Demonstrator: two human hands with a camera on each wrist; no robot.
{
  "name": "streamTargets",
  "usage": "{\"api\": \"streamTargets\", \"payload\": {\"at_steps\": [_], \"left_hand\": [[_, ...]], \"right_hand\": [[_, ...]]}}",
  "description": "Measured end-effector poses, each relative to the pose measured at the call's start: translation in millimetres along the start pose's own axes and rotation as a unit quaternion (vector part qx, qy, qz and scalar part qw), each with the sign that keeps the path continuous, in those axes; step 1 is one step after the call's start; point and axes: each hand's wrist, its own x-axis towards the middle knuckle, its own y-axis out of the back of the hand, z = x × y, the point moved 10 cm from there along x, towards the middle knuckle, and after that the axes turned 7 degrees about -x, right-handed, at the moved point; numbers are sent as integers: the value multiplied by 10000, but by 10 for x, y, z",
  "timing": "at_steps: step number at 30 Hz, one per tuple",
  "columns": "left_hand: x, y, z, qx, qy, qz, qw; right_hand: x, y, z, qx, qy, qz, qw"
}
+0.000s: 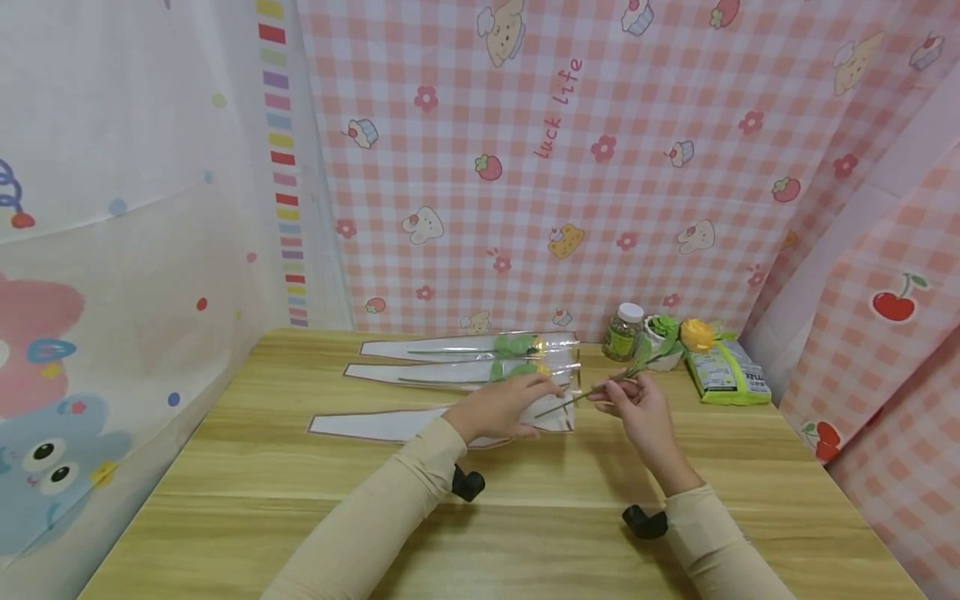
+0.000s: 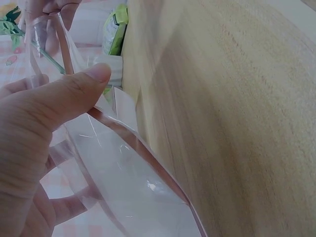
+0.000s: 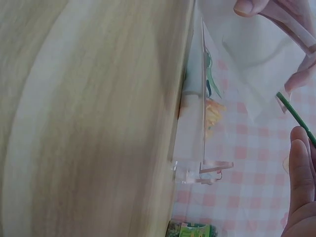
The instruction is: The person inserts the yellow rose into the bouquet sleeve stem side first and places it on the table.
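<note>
In my left hand (image 1: 501, 407) I hold the wide end of a clear flower sleeve (image 2: 116, 148) with a brownish edge. Thumb and fingers grip its film and its mouth gapes. The narrow end lies on the table to the left. My right hand (image 1: 639, 410) pinches the green stem (image 1: 573, 402) of an artificial orange flower (image 1: 698, 334), whose bloom points away to the right. The stem's bare tip is at the sleeve's mouth; how far inside it reaches, I cannot tell. Behind lie two similar sleeves, the far sleeve (image 1: 386, 348) and the nearer sleeve (image 1: 369, 372), each with a flower inside.
At the back right stand a white-lidded jar (image 1: 622, 335) and a small white pot (image 1: 663, 360) with a green plant. Beside them lies a grey and lime-green packet (image 1: 727, 377). Black wrist devices show below each hand. A checked curtain (image 1: 525, 208) hangs behind the wooden table (image 1: 555, 550).
</note>
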Motion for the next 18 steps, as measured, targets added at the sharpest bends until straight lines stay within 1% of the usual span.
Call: {"api": "streamTargets", "payload": {"at_steps": [10,15,18], "left_hand": [[10,-1,-15,-6,-22,54,10000],[0,43,23,-6,-66,104,9999],[-15,60,43,-16,-65,92,9999]], "right_hand": [[3,-115,50,74,-74,-119,9999],[3,-126,68,-109,-158,-9,9998],[-2,-146,81,-304,-191,-15,9994]]}}
